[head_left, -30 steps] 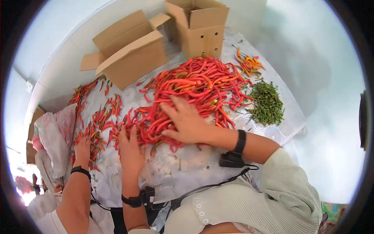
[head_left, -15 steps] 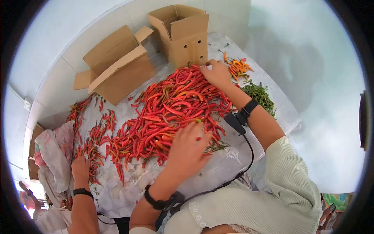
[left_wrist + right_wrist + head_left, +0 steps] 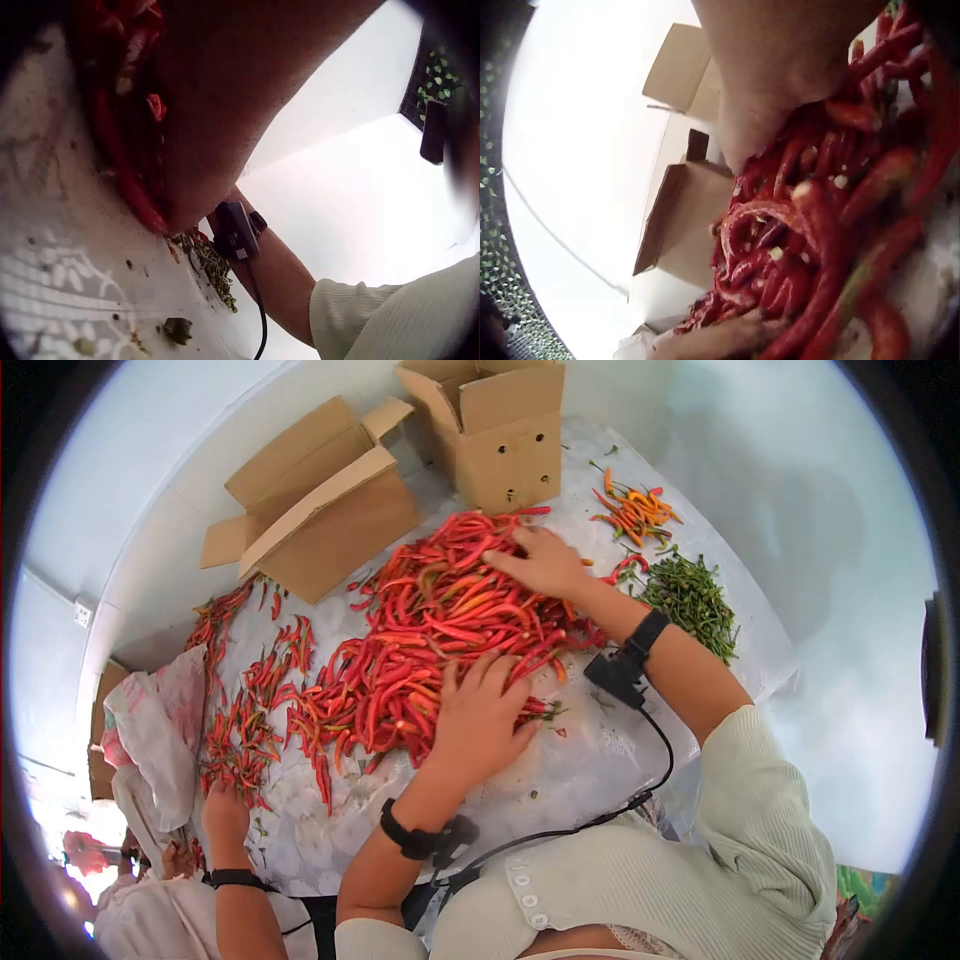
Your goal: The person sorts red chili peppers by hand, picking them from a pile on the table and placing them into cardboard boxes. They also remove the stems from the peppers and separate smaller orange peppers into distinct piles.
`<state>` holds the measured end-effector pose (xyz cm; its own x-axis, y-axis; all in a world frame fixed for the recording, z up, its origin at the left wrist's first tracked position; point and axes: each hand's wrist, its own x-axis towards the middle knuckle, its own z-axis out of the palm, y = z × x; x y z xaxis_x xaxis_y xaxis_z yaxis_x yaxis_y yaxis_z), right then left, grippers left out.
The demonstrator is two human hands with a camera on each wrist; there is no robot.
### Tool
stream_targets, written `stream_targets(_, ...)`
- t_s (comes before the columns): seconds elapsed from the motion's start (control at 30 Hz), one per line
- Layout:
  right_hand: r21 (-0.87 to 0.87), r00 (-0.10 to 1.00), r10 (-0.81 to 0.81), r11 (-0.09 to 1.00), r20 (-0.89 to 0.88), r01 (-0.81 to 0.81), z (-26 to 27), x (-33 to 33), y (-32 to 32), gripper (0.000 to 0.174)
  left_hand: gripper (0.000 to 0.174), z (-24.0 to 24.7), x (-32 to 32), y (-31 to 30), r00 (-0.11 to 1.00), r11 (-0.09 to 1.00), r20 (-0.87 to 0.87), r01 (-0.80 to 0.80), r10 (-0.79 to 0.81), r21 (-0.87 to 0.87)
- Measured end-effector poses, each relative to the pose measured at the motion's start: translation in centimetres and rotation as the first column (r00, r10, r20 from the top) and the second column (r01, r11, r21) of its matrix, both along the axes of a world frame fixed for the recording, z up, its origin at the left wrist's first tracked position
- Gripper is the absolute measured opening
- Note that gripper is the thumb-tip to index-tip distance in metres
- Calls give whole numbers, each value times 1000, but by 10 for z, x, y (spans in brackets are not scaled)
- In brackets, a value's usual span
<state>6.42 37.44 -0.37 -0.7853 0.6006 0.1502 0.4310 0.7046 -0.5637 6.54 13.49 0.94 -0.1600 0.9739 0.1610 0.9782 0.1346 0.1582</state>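
Observation:
A big heap of red chillies lies on the sheet-covered table. My left hand rests against its front side, fingers spread over the nearest chillies. At the back right of the heap, my right hand presses its fingers and thumb onto the chillies. The right wrist view shows that hand low against the chillies, with its fingertips partly hidden. In the left wrist view the left hand fills much of the picture, beside a few red chillies.
Two open cardboard boxes stand behind the heap. To the right lie orange chillies and a pile of green stems. Another person's hand is by smaller chillies at left, near a whitish sack.
My right hand went from the heap's front to its back right, then slightly inward. My left hand moved right along the front. The heap's right side has drawn in.

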Motion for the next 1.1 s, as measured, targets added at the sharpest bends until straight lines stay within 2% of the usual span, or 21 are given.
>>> stream_targets(0.1, 119, 997, 4, 993, -76, 5, -10, -9, -36, 69, 46, 5, -4, -21, 996, 996, -36, -79, 78, -30)
stream_targets(0.3, 5, 1000, -28, 1000, -4, 28, -3, -27, -109, 62, 40, 11, -21, -71, 962, 964, -101, -260, 254, -57)
stream_targets(0.43, -83, 995, -8, 997, -98, 0, -4, -44, -156, 61, 37, 13, -35, -107, 908, 918, -140, -397, 395, 19)
stream_targets(0.5, -176, 990, 26, 983, -141, -51, 1, -51, -178, 63, 36, 10, -43, -125, 844, 857, -150, -512, 514, 58)
stream_targets(0.6, -219, 979, 94, 967, -182, -133, 8, -61, -202, 60, 36, 12, -57, -142, 759, 774, -156, -628, 632, 78)
stream_targets(0.63, -242, 962, 191, 941, -196, -236, 8, -65, -203, 58, 37, 13, -61, -147, 733, 748, -158, -659, 662, 77)
stream_targets(0.7, -284, 898, 375, 856, -231, -431, 13, -65, -200, 54, 43, 11, -61, -152, 673, 685, -138, -695, 727, 217)
stream_targets(0.73, -243, 834, 515, 799, -198, -550, 19, -61, -195, 50, 45, 12, -59, -152, 642, 640, -98, -714, 760, 283)
stream_targets(0.8, -212, 758, 637, 728, -143, -652, 40, -37, -176, 49, 48, 17, -51, -143, 600, 578, -67, -727, 798, 371)
stream_targets(0.83, -204, 711, 694, 684, -113, -700, 47, -28, -165, 48, 48, 22, -45, -138, 649, 622, -56, -696, 758, 360)
stream_targets(0.87, -120, 674, 728, 664, -124, -738, 46, -32, -147, 41, 48, 26, -40, -130, 694, 659, -39, -664, 719, 353)
stream_targets(0.93, -40, 790, 609, 789, -72, -613, 58, -11, -101, 33, 47, 34, -26, -112, 791, 743, 29, -586, 611, 324)
stream_targets(0.97, 27, 840, 529, 848, -121, -530, 51, -5, -71, 31, 46, 38, -17, -99, 840, 789, 81, -534, 537, 303)
stream_targets(1.03, 295, 873, 468, 861, -138, -415, 21, 14, 7, 33, 42, 44, -3, -72, 921, 880, 131, -390, 367, 271)
stream_targets(1.07, 255, 960, 279, 926, 32, -277, 44, 46, 18, 34, 39, 46, 2, -56, 954, 918, 129, -297, 272, 262)
stream_targets(1.1, 367, 980, 179, 909, 82, -196, 40, 65, 38, 30, 41, 46, 4, -41, 967, 939, 158, -234, 199, 250)
